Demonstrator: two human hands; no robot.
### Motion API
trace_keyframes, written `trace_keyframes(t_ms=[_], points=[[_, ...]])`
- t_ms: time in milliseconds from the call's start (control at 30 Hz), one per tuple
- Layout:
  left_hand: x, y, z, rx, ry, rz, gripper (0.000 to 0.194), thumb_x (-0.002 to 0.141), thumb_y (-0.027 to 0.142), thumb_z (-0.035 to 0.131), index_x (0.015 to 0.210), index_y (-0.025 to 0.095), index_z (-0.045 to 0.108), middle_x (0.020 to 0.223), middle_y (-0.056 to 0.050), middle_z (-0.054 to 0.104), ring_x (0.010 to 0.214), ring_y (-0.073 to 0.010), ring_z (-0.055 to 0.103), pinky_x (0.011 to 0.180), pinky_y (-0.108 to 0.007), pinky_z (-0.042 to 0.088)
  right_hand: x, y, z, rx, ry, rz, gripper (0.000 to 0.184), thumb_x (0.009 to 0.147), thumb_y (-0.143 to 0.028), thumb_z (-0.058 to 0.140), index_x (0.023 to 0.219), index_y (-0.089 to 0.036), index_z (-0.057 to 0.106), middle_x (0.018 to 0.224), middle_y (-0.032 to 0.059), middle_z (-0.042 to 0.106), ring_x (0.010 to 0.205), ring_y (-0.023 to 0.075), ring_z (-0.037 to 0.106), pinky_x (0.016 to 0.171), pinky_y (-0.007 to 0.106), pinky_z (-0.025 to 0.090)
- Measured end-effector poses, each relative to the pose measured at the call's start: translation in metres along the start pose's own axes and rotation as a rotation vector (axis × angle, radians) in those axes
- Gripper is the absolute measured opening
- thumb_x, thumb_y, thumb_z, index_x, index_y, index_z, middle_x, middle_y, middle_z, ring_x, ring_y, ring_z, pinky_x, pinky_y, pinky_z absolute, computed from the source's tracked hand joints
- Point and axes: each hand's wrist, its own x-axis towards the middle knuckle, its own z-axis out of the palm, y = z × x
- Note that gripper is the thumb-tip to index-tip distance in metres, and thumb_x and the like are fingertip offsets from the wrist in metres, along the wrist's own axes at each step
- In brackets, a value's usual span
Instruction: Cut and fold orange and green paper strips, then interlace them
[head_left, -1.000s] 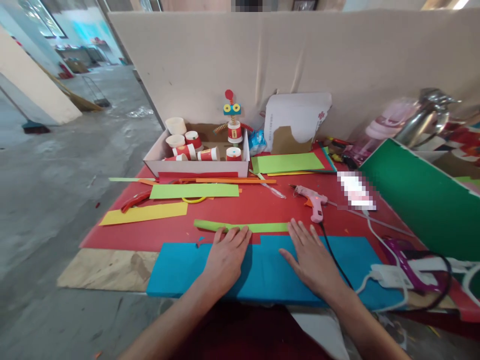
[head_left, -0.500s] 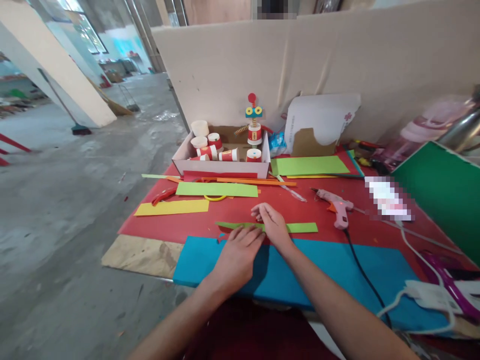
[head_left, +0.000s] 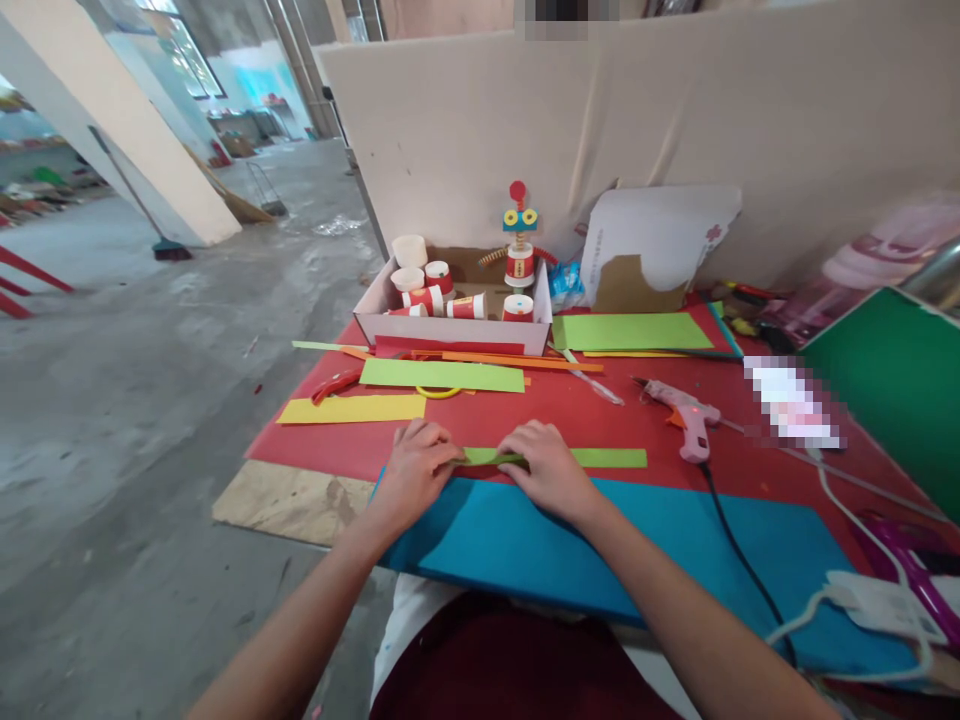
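Observation:
A narrow green paper strip (head_left: 611,458) lies lengthwise across the red tabletop, just beyond the blue board (head_left: 600,540). My left hand (head_left: 416,470) pinches its left end between thumb and fingers. Closer to the middle, my right hand (head_left: 547,465) has its fingers closed on the same strip. Between the two hands the paper looks creased along its length; its right end lies flat. Past my hands are a wider light green strip (head_left: 442,376) and a yellow strip (head_left: 352,409).
A pink glue gun (head_left: 686,415) with a black cord lies to the right. Behind stands a cardboard box (head_left: 457,333) of paper cups, with a cup robot figure (head_left: 520,262). Green paper sheets (head_left: 637,331) lie beside it. A white power strip (head_left: 885,605) is at the right edge.
My left hand has moved left, away from my right hand, to the strip's left end. My right hand has turned palm down onto the strip. The view has shifted slightly.

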Motion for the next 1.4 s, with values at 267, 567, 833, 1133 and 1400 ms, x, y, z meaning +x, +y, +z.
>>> trace_keyframes(t_ms=[267,567,833,1133,1400], points=[[-0.005,-0.008,0.0,-0.064,-0.105,-0.087,0.02,0.093,0.028,0.053,0.085,0.022,0.07,0.092,-0.004,0.067,0.093,-0.0195,0.054,0.085,-0.036,0.038,0.002,-0.002,-0.006,0.011,-0.132,0.118,0.014,0.093,-0.026,0.058,0.085,-0.019,0.067,0.087,0.003,0.068,0.085,0.0171,0.06,0.076,0.03,0.038],[0.008,-0.007,-0.006,-0.036,-0.154,-0.297,0.022,0.087,0.033,0.06,0.069,0.019,0.061,0.085,-0.004,0.064,0.096,-0.0232,0.053,0.079,-0.036,0.035,0.012,-0.003,-0.01,0.056,-0.187,0.292,0.007,0.087,-0.023,0.063,0.081,-0.02,0.063,0.084,0.0027,0.068,0.08,0.0172,0.06,0.068,0.027,0.036],[0.015,-0.003,-0.009,0.055,-0.226,-0.293,0.022,0.086,0.032,0.059,0.069,0.019,0.059,0.085,-0.004,0.064,0.095,-0.0235,0.051,0.078,-0.037,0.033,0.014,-0.002,-0.009,0.043,-0.205,0.298,0.006,0.084,-0.022,0.066,0.082,-0.019,0.061,0.086,0.0031,0.067,0.082,0.0173,0.059,0.069,0.027,0.036],[0.016,-0.004,-0.009,0.097,-0.24,-0.265,0.024,0.088,0.034,0.054,0.069,0.019,0.06,0.085,-0.005,0.064,0.094,-0.0244,0.051,0.078,-0.037,0.033,0.014,-0.006,-0.01,0.023,-0.199,0.299,0.01,0.09,-0.021,0.058,0.08,-0.02,0.059,0.084,0.0028,0.066,0.078,0.0163,0.059,0.068,0.027,0.036],[0.019,-0.003,-0.01,0.128,-0.268,-0.248,0.025,0.089,0.033,0.053,0.071,0.019,0.062,0.084,-0.006,0.065,0.094,-0.0247,0.05,0.078,-0.037,0.032,0.013,-0.003,-0.005,0.018,-0.171,0.285,0.011,0.089,-0.02,0.058,0.078,-0.02,0.056,0.084,0.0028,0.066,0.08,0.0164,0.058,0.07,0.027,0.034]])
